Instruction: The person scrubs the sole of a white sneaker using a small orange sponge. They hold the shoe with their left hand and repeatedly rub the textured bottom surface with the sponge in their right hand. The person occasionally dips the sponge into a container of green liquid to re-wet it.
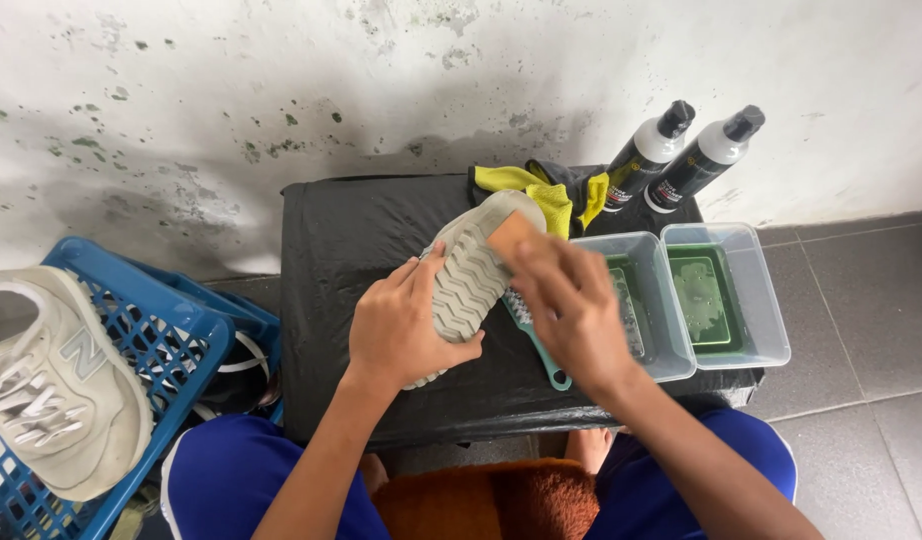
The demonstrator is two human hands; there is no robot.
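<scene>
My left hand (pixel 406 325) grips a pale grey shoe (pixel 471 270), held sole-up over a low black-covered table (pixel 351 240). My right hand (pixel 566 300) presses a small tan block (pixel 508 236), like a sponge or wooden brush back, against the front of the sole. Under that hand a teal-handled brush (pixel 543 352) lies on the table, its bristle end partly hidden.
Two clear tubs (pixel 726 300) of greenish water stand at the table's right. Behind them lean two spray bottles (pixel 681 150) beside a yellow-and-grey cloth (pixel 551 190). A blue crate (pixel 141 330) at left carries a beige sneaker (pixel 51 390). An orange towel (pixel 491 500) lies between my knees.
</scene>
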